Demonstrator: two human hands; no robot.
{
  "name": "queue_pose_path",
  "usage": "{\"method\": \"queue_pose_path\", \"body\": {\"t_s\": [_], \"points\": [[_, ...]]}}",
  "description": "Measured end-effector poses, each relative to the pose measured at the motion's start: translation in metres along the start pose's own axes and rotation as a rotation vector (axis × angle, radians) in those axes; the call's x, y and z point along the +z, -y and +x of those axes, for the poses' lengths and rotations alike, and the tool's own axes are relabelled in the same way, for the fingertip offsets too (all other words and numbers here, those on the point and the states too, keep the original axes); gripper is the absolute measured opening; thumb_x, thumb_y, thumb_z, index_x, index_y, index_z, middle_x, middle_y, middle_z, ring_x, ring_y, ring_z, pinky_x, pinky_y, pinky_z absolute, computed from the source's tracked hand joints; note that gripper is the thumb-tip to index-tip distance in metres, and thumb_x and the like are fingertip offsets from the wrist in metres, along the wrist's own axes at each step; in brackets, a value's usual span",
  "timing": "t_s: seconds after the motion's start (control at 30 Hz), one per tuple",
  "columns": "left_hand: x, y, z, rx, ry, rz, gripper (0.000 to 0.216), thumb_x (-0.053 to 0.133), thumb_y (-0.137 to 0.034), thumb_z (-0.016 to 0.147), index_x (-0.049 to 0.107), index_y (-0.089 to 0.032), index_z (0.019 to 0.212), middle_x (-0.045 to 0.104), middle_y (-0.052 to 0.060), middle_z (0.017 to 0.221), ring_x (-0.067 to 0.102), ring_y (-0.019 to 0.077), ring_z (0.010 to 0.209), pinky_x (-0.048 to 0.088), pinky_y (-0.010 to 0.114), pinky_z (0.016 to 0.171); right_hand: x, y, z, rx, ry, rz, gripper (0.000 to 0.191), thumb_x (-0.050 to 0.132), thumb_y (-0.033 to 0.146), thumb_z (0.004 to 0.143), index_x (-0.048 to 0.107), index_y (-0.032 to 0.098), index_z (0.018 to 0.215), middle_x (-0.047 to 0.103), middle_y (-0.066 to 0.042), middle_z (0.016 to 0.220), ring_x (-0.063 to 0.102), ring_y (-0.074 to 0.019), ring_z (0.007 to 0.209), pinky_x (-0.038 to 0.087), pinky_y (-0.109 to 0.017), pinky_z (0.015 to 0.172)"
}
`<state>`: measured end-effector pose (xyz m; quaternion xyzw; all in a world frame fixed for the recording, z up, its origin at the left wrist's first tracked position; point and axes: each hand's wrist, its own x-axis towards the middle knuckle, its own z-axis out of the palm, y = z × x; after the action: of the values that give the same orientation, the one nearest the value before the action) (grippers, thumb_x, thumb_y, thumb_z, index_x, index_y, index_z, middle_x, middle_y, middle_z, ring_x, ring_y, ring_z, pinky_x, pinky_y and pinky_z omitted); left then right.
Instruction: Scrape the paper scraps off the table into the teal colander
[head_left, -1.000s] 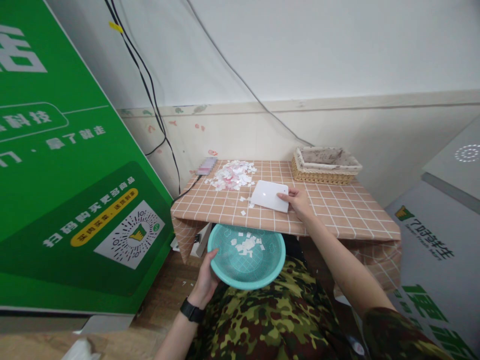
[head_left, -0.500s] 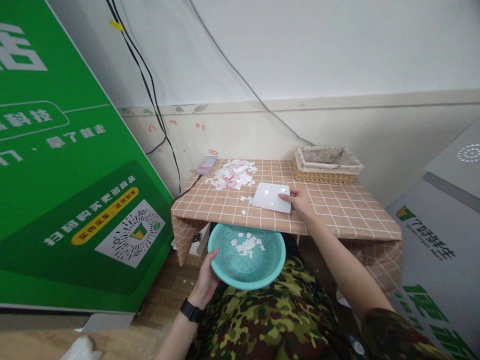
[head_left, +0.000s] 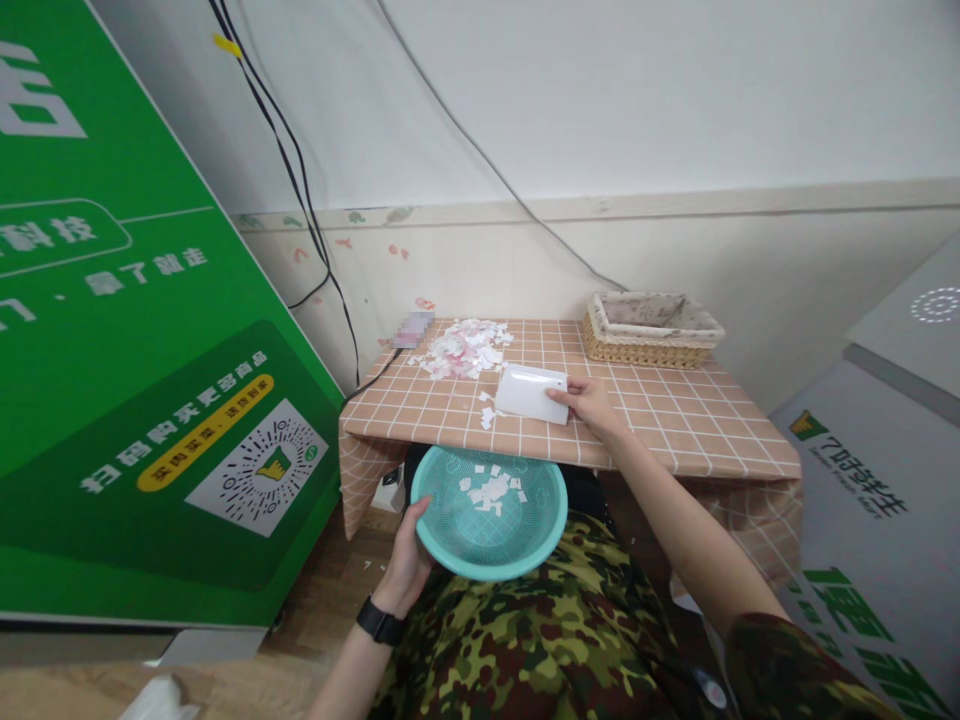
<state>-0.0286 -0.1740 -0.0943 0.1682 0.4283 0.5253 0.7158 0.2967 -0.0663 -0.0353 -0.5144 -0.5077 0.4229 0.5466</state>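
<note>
My left hand (head_left: 411, 555) grips the left rim of a round teal plastic colander (head_left: 487, 555), thumb over the edge. The colander is just below the table's front edge, with a cluster of small white paper pieces (head_left: 493, 490) inside. On the tablecloth, my right hand (head_left: 589, 402) is closed on the right end of a flat white plastic scraper (head_left: 531, 392). Its left edge is beside a few loose paper scraps (head_left: 487, 415). Farther back lies a heap of white and pinkish paper scraps (head_left: 465, 348).
A checked brown cloth covers the table (head_left: 675, 430). A lined wicker basket (head_left: 652, 330) stands at the back right. At the back left is a blurred pinkish item (head_left: 414, 330) by a black cable. A green sign panel (head_left: 172, 330) rises on the left.
My right hand has slid the scraper a little to the left, gathering the loose scraps closer together. My left hand still holds the colander in nearly the same place.
</note>
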Motion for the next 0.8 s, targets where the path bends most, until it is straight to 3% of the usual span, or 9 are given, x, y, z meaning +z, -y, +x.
{"method": "queue_pose_path", "body": {"t_s": [0.13,0.3,0.6,0.8], "points": [[-0.002,-0.004,0.002,0.024,-0.048,0.008,0.031,0.061,-0.031,0.074,0.067,-0.015,0.099,0.073,0.008,0.097,0.065,0.0248,0.094,0.045,0.038,0.092,0.003,0.005,-0.004,-0.016,-0.014,0.016,0.042,0.072,0.046,0.063,0.069,0.015,0.092,0.068,-0.006,0.072,0.058,-0.0140,0.053,0.044,-0.024,0.043],[-0.001,-0.007,0.003,0.030,-0.022,-0.003,0.031,0.060,-0.032,0.075,0.068,-0.014,0.098,0.073,0.008,0.095,0.065,0.0241,0.091,0.047,0.036,0.088,0.007,0.010,-0.008,0.039,0.149,0.027,0.039,0.074,0.043,0.061,0.070,0.016,0.090,0.069,-0.005,0.074,0.059,-0.0140,0.057,0.046,-0.024,0.047],[0.000,-0.014,0.000,0.018,-0.010,0.001,0.032,0.061,-0.032,0.074,0.068,-0.014,0.099,0.073,0.009,0.096,0.065,0.0260,0.094,0.045,0.038,0.091,0.011,0.007,0.001,0.028,0.012,0.057,0.041,0.073,0.044,0.064,0.068,0.018,0.095,0.070,-0.006,0.083,0.063,-0.0177,0.066,0.052,-0.028,0.054],[0.000,-0.017,-0.001,-0.001,-0.007,0.016,0.035,0.060,-0.034,0.074,0.067,-0.014,0.102,0.072,0.010,0.099,0.063,0.0280,0.097,0.043,0.041,0.093,0.015,0.009,-0.002,0.049,0.108,0.037,0.038,0.072,0.042,0.065,0.068,0.019,0.095,0.070,-0.005,0.085,0.063,-0.0168,0.068,0.052,-0.027,0.056]]}}
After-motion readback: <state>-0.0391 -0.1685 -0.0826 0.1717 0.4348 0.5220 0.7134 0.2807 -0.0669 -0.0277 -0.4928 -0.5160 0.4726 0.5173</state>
